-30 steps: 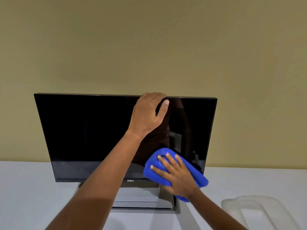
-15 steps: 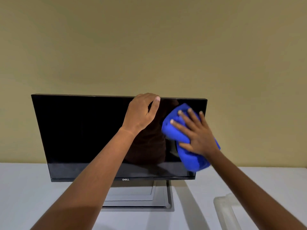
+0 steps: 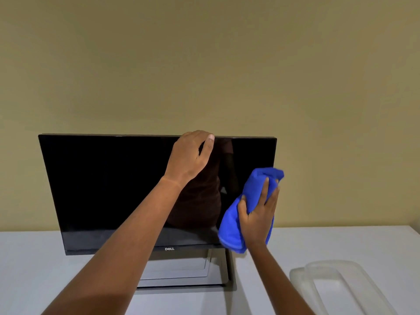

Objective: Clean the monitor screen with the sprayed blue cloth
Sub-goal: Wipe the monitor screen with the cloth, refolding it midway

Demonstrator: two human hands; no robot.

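A black Dell monitor [image 3: 109, 189] stands on a grey stand on the white table, its dark screen facing me. My left hand [image 3: 189, 156] grips the monitor's top edge right of centre, fingers hooked over the back and thumb on the front. My right hand [image 3: 258, 214] presses a bunched blue cloth [image 3: 231, 230] against the screen's right edge, at mid to lower height. The cloth covers the lower right corner of the screen and sticks out past the bezel.
A translucent plastic tray [image 3: 336, 287] lies on the white table [image 3: 34, 276] at the front right. The monitor's grey stand [image 3: 181, 271] sits under the screen's middle. A plain beige wall [image 3: 204, 64] rises behind.
My right hand swept the cloth from the screen's lower middle up to the top right, then down along the right edge. My left hand stayed on the top edge.
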